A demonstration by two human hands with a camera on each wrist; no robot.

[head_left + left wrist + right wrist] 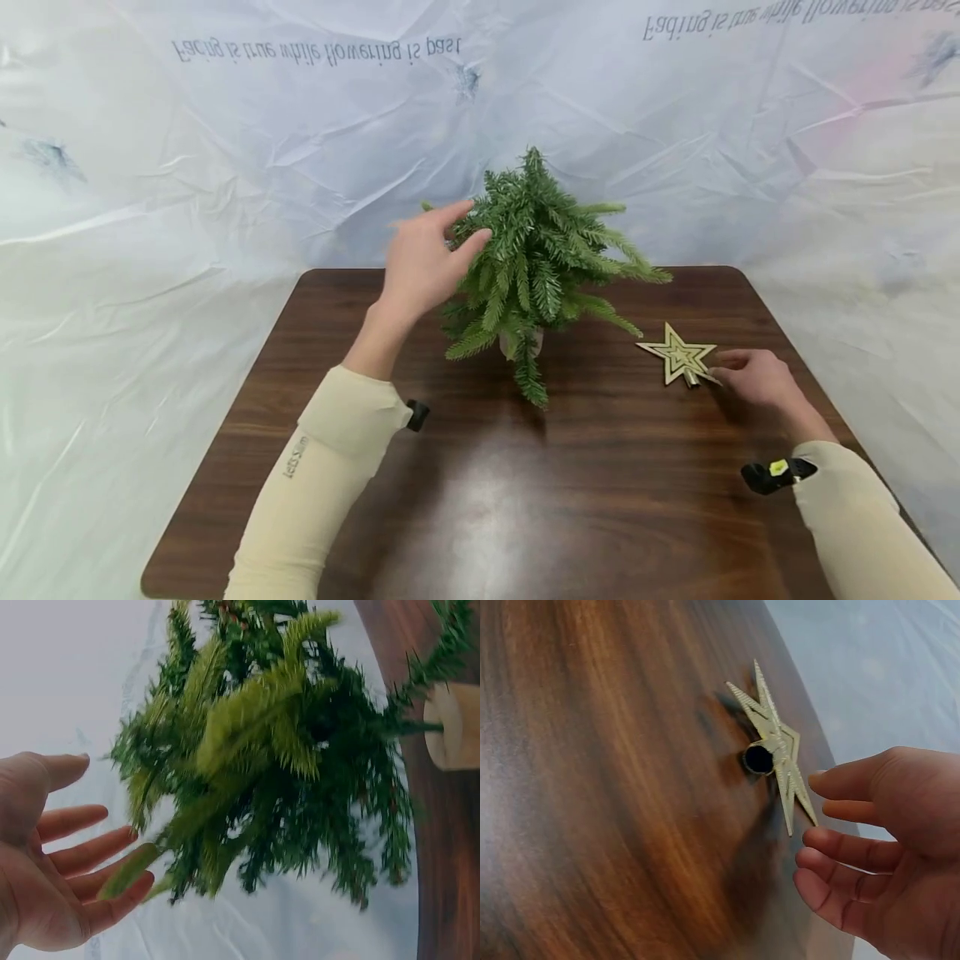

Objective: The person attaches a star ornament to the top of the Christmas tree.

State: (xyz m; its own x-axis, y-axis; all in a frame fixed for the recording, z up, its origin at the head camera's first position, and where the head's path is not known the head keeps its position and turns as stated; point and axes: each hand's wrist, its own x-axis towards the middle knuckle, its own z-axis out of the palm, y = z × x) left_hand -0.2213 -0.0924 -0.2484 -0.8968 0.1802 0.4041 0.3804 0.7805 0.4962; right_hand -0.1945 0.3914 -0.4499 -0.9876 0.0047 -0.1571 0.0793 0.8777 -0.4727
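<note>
A small artificial Christmas tree (532,250) stands upright at the back of the wooden table. My left hand (427,258) is raised at its left side, fingers spread and relaxed. In the left wrist view, a light green branch tip (135,870) crosses the fingers of the left hand (60,862), which grips nothing. To the tree's right is a gold star topper (678,357) with a short round socket (759,759) at its base. Thumb and fingertips of my right hand (757,379) are right at the star's lower right point, loosely bent, with a gap between them.
The brown wooden table (600,500) has rounded corners. A pale, creased sheet (225,150) with printed lettering hangs behind it and at both sides. The tree's pale base (454,727) shows below the branches, and one branch hangs low in front.
</note>
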